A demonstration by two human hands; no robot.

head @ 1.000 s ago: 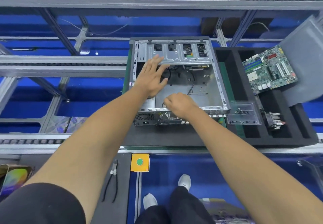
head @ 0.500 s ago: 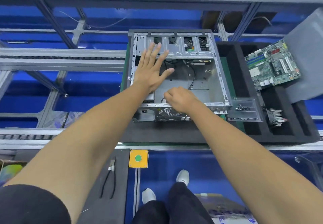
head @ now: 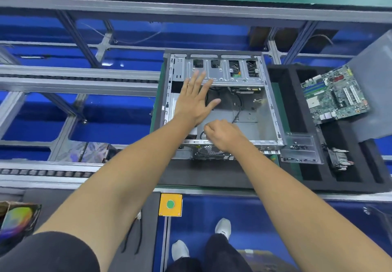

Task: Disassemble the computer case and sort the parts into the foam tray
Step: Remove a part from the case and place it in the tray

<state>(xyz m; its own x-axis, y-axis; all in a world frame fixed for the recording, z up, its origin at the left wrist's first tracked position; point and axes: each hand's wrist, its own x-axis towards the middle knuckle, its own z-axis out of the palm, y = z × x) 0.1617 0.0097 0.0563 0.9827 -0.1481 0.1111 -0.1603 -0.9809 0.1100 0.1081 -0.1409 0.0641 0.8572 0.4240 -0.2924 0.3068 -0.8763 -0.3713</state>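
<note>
The computer case is seen lying open on a dark mat, just left of the black foam tray; a green motherboard is laid tilted across the tray's far compartments, partly on a grey sheet; a clear plastic cover is placed at the tray's near left, touching the case's corner, and a finned black part is seated in a slot beside it. Pliers are left on a grey pad near the person, beside a yellow box with a green button; blue bins and aluminium rails are spread to the left. No writing can be read anywhere; the board's markings are too small.

The left hand is stretched flat over the case's interior, fingers straight and spread, their tips reaching the drive bracket at the far wall; nothing is grasped by it. The right hand is clenched at the case's near edge, above the fan grille, next to a black cable; whether anything is pinched inside it cannot be told, since the fingers are hidden under the knuckles.
</note>
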